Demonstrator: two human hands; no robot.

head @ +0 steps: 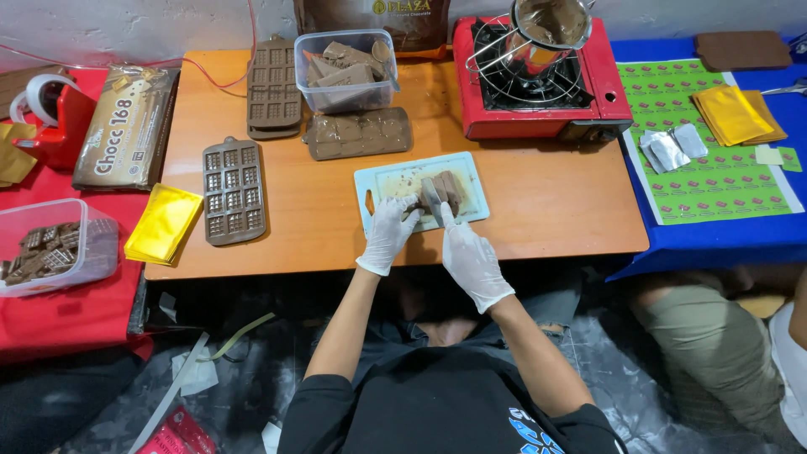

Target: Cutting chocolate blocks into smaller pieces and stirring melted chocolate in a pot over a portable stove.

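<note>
In the head view, a brown chocolate block is steadied on the pale rectangular plastic cutting board by the white-gloved left hand, fingers pressed on it. A steel blade is gripped by the white-gloved right hand, closed just beside them.

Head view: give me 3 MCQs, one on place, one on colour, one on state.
1. Where does the chocolate block lie?
A. on the pale cutting board
B. in the clear tub
C. on the stove

2. What colour is the portable stove?
A. blue
B. red
C. yellow

3. How are the person's hands?
A. bare
B. in white gloves
C. in black mitts

Answers: 1 A, the block sits on the board on the wooden table. 2 B, its body is red. 3 B, the left hand and right hand both wear white gloves.
</note>
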